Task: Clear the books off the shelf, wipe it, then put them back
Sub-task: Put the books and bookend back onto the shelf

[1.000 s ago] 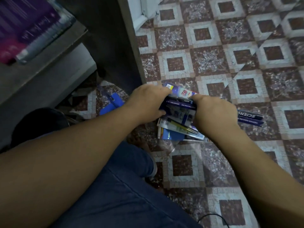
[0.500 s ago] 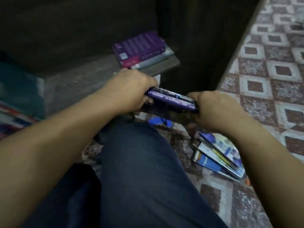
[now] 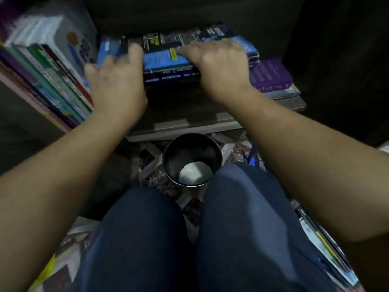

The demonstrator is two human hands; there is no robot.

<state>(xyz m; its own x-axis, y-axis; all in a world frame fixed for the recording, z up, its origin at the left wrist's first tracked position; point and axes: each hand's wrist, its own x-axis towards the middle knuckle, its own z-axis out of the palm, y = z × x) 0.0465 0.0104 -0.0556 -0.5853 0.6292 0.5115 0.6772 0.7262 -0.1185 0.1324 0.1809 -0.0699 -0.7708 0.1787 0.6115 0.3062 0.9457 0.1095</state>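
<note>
1. Fingers (image 3: 210, 52) were spread, nothing grasped: right hand (image 3: 219, 68) atop the stack of blue paperback books (image 3: 164, 60), left hand (image 3: 115, 83) beside it (blurred).
2. It was laid on the grey shelf (image 3: 189, 124), presumably for squaring.

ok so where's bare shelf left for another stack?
Only the front strip of the shelf, between the wrists, ahead of the blue stack under the left hand and right hand. Leaning books crowd the left, the purple stack the right. Below, a metal cup fills the floor gap between the knees; floor books lie lower right.
</note>
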